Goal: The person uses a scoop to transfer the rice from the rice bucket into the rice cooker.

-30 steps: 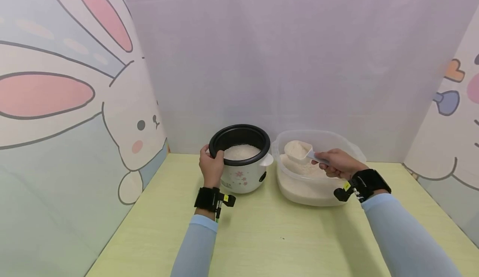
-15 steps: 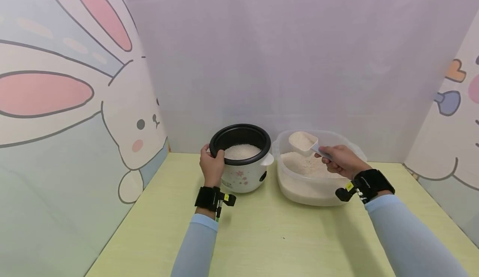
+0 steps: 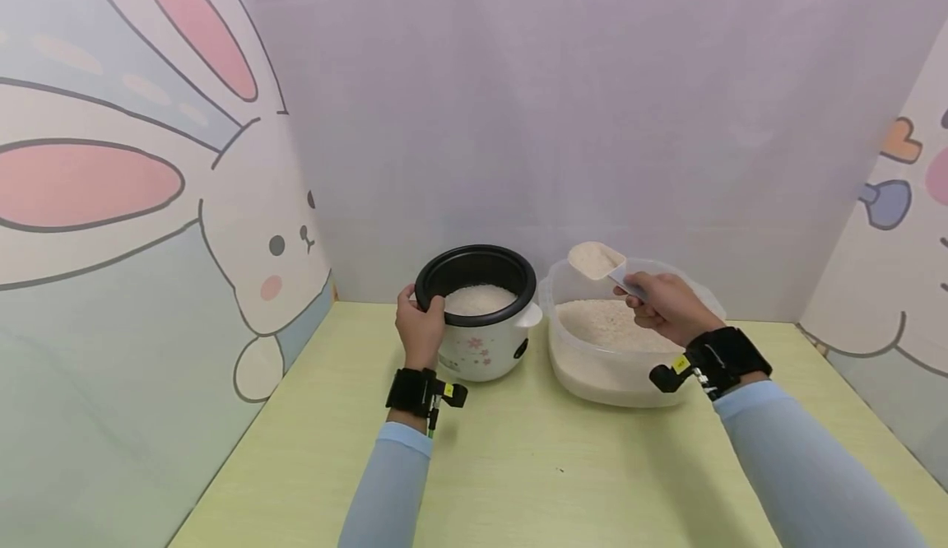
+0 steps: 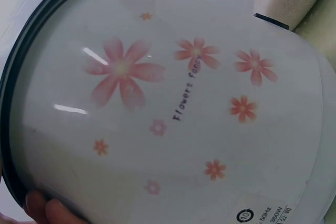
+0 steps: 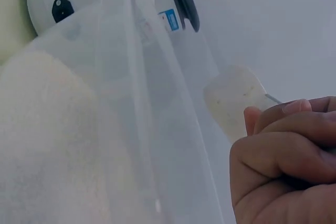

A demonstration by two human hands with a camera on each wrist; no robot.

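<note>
A white rice cooker [image 3: 481,350] with pink flowers and a black rim stands on the table, with white rice [image 3: 479,300] inside its dark pot. My left hand [image 3: 420,330] grips its rim at the left, thumb over the top; in the left wrist view the fingertips [image 4: 59,212] show at the rim's lower end. My right hand [image 3: 669,305] holds a scoop [image 3: 596,261] by its handle. Heaped with rice, the scoop hangs over the back of a clear plastic tub [image 3: 615,379]. Loose rice [image 3: 611,323] partly fills that tub.
Both containers stand side by side near the back curtain [image 3: 592,120], a narrow gap between them. The yellow-green table [image 3: 518,482] reaches forward from them. Rabbit-printed panels [image 3: 148,350] flank it on left and right.
My right hand has lifted the filled scoop from low in the tub to above its rim. The left hand and the rice cooker stay where they were.
</note>
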